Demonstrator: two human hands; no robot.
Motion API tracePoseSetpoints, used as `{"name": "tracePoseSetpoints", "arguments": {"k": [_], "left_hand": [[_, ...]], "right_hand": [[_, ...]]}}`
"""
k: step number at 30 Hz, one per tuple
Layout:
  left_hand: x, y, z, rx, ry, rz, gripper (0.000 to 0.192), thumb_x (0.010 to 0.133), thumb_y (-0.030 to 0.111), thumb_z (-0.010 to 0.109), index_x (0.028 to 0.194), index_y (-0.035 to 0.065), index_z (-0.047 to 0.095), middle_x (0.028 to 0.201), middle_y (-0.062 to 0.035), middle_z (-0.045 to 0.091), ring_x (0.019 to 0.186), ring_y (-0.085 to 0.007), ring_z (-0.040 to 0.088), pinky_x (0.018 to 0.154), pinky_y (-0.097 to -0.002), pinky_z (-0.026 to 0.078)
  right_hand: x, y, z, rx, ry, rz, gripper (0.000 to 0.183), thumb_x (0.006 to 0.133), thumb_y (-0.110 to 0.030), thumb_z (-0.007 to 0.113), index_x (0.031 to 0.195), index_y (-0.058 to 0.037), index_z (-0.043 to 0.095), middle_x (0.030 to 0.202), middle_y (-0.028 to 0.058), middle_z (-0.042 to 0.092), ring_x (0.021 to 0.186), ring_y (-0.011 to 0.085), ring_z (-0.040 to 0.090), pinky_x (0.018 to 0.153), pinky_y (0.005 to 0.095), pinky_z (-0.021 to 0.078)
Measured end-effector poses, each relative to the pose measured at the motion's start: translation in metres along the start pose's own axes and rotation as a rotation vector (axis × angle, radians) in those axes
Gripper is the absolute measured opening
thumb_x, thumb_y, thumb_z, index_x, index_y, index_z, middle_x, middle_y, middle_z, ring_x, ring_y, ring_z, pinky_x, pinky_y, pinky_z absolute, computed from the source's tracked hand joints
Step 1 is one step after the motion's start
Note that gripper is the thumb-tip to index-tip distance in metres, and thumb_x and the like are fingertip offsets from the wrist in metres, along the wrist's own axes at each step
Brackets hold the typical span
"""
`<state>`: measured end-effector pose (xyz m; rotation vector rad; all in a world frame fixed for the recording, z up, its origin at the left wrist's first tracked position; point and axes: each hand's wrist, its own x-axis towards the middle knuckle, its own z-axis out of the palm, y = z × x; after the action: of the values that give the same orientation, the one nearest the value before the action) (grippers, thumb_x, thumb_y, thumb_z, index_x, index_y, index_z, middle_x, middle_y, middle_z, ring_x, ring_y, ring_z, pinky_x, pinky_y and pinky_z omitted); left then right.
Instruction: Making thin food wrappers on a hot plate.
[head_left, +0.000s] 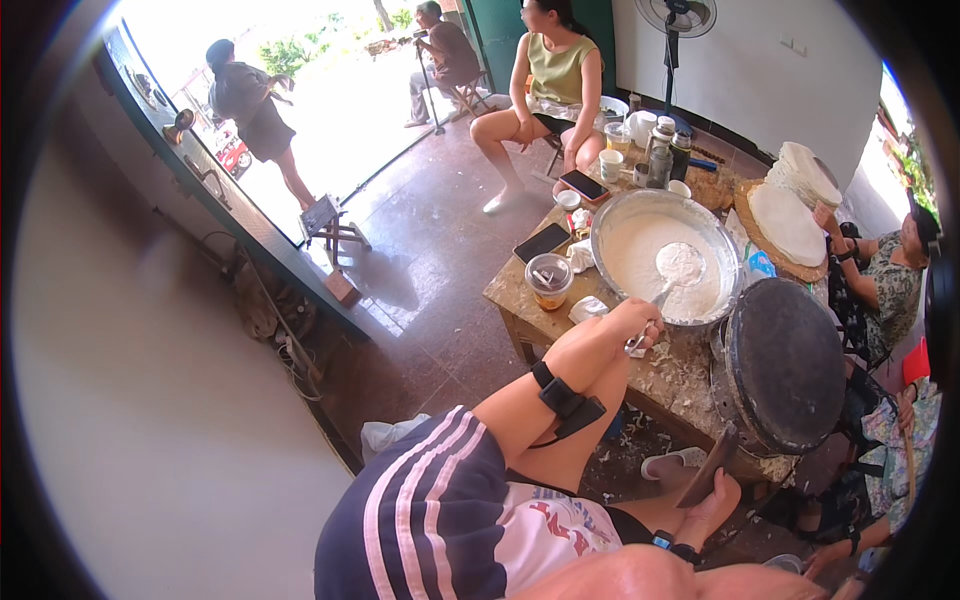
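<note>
My left hand (634, 324) grips the metal handle of a ladle (681, 264). The ladle's bowl, full of pale batter, is over a wide metal basin (600, 262) of the same batter. In my right hand (716, 511) is a dark, flat scraper (705, 469), tilted upward below the table edge. Beyond the scraper's tip stands a round black griddle (787, 367), its surface bare. The griddle adjoins the basin at the table's near right.
A batter-spattered wooden table (679, 390) carries a lidded plastic cup (549, 281), phones (541, 242), flasks (660, 165) and thin round flatbreads (787, 225) on a woven mat. A seated person (559, 75) is across; others sit at right (896, 262). A folding stool (334, 225) stands by the doorway.
</note>
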<state>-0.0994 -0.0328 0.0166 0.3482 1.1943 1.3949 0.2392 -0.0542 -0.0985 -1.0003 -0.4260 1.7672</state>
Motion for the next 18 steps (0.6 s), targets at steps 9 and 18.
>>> {"name": "tracePoseSetpoints", "arguments": {"k": [9, 18], "left_hand": [[-0.003, 0.0, -0.001, -0.045, -0.044, 0.017, 0.017, 0.08, 0.007, 0.049, 0.067, -0.0035, 0.054, 0.052, -0.0067, 0.05, 0.04, -0.0144, 0.048, 0.035, -0.0265, 0.04], [-0.003, 0.0, -0.005, -0.044, -0.094, -0.001, 0.018, 0.079, 0.008, 0.049, 0.067, -0.0046, 0.054, 0.053, -0.0077, 0.051, 0.041, -0.0153, 0.048, 0.035, -0.0271, 0.039]], "right_hand": [[0.015, 0.008, -0.022, 0.008, 0.031, 0.105, 0.031, 0.082, -0.026, 0.062, 0.104, -0.0043, 0.055, 0.099, 0.0056, 0.056, 0.093, 0.0209, 0.052, 0.086, 0.0323, 0.0399], [0.026, 0.013, -0.035, -0.095, 0.019, -0.024, 0.031, 0.082, -0.025, 0.063, 0.101, -0.0018, 0.056, 0.099, 0.0067, 0.056, 0.093, 0.021, 0.052, 0.084, 0.0322, 0.0404]]}}
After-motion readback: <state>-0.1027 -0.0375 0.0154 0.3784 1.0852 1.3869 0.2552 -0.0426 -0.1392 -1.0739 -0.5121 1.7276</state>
